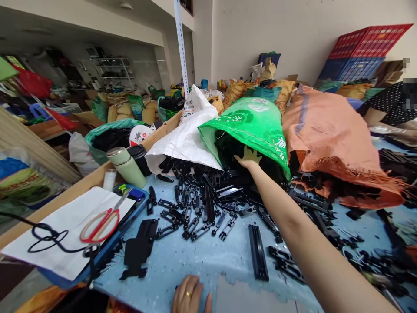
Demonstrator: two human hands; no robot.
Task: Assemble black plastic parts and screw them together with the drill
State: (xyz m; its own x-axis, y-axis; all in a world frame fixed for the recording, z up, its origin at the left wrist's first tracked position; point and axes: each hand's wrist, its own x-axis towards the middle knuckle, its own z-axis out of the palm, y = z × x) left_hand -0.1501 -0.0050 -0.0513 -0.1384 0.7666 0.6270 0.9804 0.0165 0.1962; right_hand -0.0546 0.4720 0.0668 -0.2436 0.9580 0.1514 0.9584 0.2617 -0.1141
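Note:
My right hand (249, 157) reaches into the mouth of a green woven bag (250, 119), fingers spread against the dark parts inside. Near the front edge of the blue table (182, 261) is my left hand (191, 295), with a ring on one finger; its fingers are curled and partly cut off by the frame, and what they hold, if anything, is hidden. Small black linked parts (195, 208) lie piled before the bags. A long black grooved piece (258, 252) rests between the hands, and a flat black plate (140, 248) lies further left.
Red-handled scissors (100, 225) lie on white paper (61, 234) over a blue tray at left. Behind stand a green flask (127, 167) and a black-lidded cup (140, 160). A white sack (185, 139) and an orange sack (332, 139) flank the green bag. A person sits at far right.

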